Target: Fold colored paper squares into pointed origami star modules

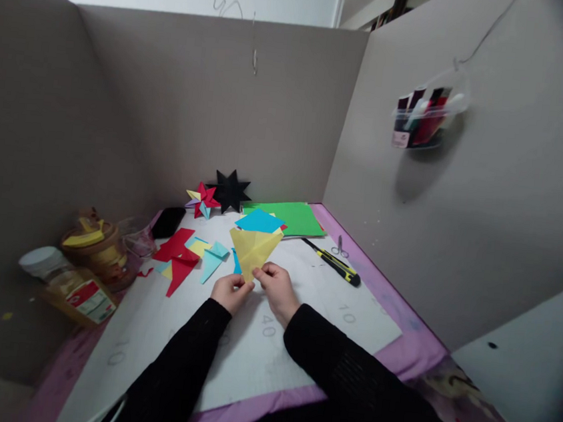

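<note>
A folded yellow paper (254, 245) is held over the numbered white sheet (244, 375), its narrow near end pinched by the fingers of both the left hand (232, 293) and the right hand (277, 290) (whether its wide end is rested on the blue paper (260, 219) beyond cannot be told). A skewed crease or torn tip could be caused by an uneven pull between the two pinches, and the folded turquoise paper (214, 261) might be knocked by a leftward swing. To the right, the utility knife (332, 261) and scissors (340, 245) could be nudged. Reach is bounded by grey partitions (213, 96); more room is offered nearer the body, up to the pink cloth (413, 346) edging.
</note>
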A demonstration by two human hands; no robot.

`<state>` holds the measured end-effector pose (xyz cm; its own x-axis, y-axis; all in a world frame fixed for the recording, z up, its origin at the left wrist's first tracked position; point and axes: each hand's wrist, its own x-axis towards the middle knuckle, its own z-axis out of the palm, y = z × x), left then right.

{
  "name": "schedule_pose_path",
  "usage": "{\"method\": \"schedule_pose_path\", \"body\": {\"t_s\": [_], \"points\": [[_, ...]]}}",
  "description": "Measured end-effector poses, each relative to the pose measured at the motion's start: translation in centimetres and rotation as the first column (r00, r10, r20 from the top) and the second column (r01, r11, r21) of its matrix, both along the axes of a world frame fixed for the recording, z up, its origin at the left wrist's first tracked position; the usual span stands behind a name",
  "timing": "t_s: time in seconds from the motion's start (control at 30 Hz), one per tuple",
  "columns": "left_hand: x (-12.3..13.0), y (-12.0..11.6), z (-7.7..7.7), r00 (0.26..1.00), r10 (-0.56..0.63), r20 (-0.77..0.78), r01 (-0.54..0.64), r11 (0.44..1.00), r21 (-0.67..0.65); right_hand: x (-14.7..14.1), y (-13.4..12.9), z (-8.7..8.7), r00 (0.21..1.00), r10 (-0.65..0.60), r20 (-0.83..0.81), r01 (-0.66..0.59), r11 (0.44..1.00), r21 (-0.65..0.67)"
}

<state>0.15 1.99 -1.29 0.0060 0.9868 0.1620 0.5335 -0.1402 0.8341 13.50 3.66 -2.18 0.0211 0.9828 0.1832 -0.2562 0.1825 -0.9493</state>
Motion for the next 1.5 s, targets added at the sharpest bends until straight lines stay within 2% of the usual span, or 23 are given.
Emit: {"method": "schedule_pose_path", "body": {"t_s": [0.07, 0.17, 0.33, 0.43, 0.5, 0.57, 0.63, 0.67, 0.73, 0.83, 0.93, 1.03, 1.13, 1.2, 1.33, 1.5], "points": [[-0.1, 0.0, 0.1, 1.0, -0.017, -0.02, 0.017, 1.0, -0.012, -0.1, 0.2, 0.2, 0.998, -0.003, -0.066, -0.001, 0.998, -0.06], [-0.4, 0.1, 0.2, 0.998, -0.047, -0.03, 0.043, 0.994, -0.096, 0.7, 1.1, 0.9, 0.985, -0.066, -0.161, 0.05, 0.993, -0.105], [-0.8, 0.4, 0.1, 0.995, -0.08, -0.055, 0.068, 0.98, -0.185, 4.4, 3.9, 2.4, 0.947, -0.199, -0.254, 0.184, 0.98, -0.079], [-1.0, 0.5, -0.2, 0.995, -0.072, -0.069, 0.058, 0.981, -0.185, 5.6, 4.7, 2.4, 0.897, -0.319, -0.306, 0.303, 0.948, -0.099], [-1.0, 0.6, -0.3, 0.997, -0.053, -0.049, 0.044, 0.984, -0.17, 5.0, 4.2, 1.9, 0.919, -0.276, -0.283, 0.259, 0.961, -0.095], [-0.9, 0.6, -0.5, 1.0, -0.022, -0.021, 0.018, 0.989, -0.147, 3.5, 3.1, 1.2, 0.982, -0.045, -0.185, 0.032, 0.997, -0.073], [-0.8, 0.5, -0.8, 1.0, -0.005, 0.004, 0.006, 0.993, -0.114, 1.6, 1.8, 0.6, 0.98, 0.188, -0.065, -0.193, 0.977, -0.087], [-0.7, 0.4, -0.9, 1.0, -0.006, 0.015, 0.007, 0.995, -0.102, 0.8, 1.3, 0.4, 0.972, 0.23, -0.041, -0.233, 0.967, -0.106], [-0.6, 0.3, -1.1, 0.999, -0.01, 0.031, 0.013, 0.995, -0.096, 0.0, 0.9, 0.3, 0.982, 0.182, -0.049, -0.188, 0.972, -0.138], [-0.3, 0.1, -1.1, 1.0, 0.029, 0.0, -0.029, 0.995, -0.095, 0.6, 1.6, 0.4, 0.996, 0.0, -0.092, -0.012, 0.992, -0.129], [-0.3, -0.2, -0.2, 0.997, 0.071, 0.016, -0.072, 0.997, 0.04, 1.9, 2.4, 0.3, 0.997, -0.076, -0.019, 0.074, 0.994, -0.084], [-0.5, -0.7, 1.3, 0.98, 0.052, 0.19, -0.108, 0.95, 0.294, 2.1, 2.4, -0.1, 0.995, -0.059, 0.086, 0.065, 0.996, -0.062], [-0.6, -1.1, 2.3, 0.963, 0.012, 0.27, -0.124, 0.908, 0.399, 1.4, 1.7, -0.3, 0.971, -0.032, 0.235, 0.028, 0.999, 0.019], [-0.6, -1.2, 2.4, 0.971, 0.012, 0.239, -0.114, 0.902, 0.416, 1.1, 1.2, -0.3, 0.95, -0.016, 0.313, -0.013, 0.996, 0.091], [-0.2, -1.0, 1.8, 0.989, 0.048, 0.141, -0.102, 0.908, 0.406, 1.1, 0.6, 0.1, 0.936, -0.029, 0.352, -0.041, 0.981, 0.191], [-0.2, -0.8, 1.4, 0.979, 0.025, 0.204, -0.097, 0.93, 0.354, 1.3, 0.5, 0.5, 0.935, -0.024, 0.353, -0.05, 0.979, 0.199]]}}
